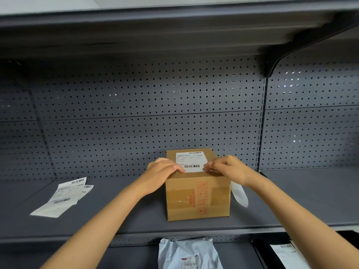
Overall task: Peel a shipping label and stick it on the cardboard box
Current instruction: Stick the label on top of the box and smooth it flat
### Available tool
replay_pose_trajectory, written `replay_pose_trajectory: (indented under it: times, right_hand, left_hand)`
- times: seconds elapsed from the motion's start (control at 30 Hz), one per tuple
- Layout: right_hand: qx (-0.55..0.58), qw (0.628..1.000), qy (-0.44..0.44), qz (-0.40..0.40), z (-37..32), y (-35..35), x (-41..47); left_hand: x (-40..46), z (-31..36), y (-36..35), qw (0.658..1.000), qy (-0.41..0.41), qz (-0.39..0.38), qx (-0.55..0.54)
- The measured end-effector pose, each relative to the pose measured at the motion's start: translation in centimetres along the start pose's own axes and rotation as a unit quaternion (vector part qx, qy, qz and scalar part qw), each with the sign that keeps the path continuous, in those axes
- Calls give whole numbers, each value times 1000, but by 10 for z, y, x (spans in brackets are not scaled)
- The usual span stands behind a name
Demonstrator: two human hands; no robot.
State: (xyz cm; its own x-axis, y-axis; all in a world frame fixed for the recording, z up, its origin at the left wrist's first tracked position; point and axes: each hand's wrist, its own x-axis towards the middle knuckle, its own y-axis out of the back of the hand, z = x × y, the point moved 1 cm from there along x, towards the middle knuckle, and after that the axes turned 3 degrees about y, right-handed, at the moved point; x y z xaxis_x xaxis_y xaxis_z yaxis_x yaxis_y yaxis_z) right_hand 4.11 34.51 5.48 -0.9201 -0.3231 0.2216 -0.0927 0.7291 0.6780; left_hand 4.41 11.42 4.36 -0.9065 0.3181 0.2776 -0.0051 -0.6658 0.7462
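Left hand point(162, 168), right hand point(225, 165): fingers flat, gripping nothing, pressing shipping label point(191, 162) onto cardboard box point(196, 197) top.

Cardboard box point(197, 197) upright on grey shelf point(116, 216), shipping label point(191, 161) flat on box top. Left hand point(162, 170) and right hand point(227, 166) pressing label's near corners, fingertips down. Peeled backing strip point(239, 193) hanging just right of box. Spare labels point(64, 197) well left of box
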Motion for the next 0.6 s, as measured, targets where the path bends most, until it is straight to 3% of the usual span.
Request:
replay_pose_trajectory:
  times: [0.37, 0.6]
  right_hand:
    - [61, 998, -16, 16, 7, 10, -13]
    - [8, 1000, 7, 20, 8, 11, -19]
  left_hand:
    - [-14, -19, 18, 998, 32, 47, -5]
    - [-16, -17, 14, 998, 38, 51, -22]
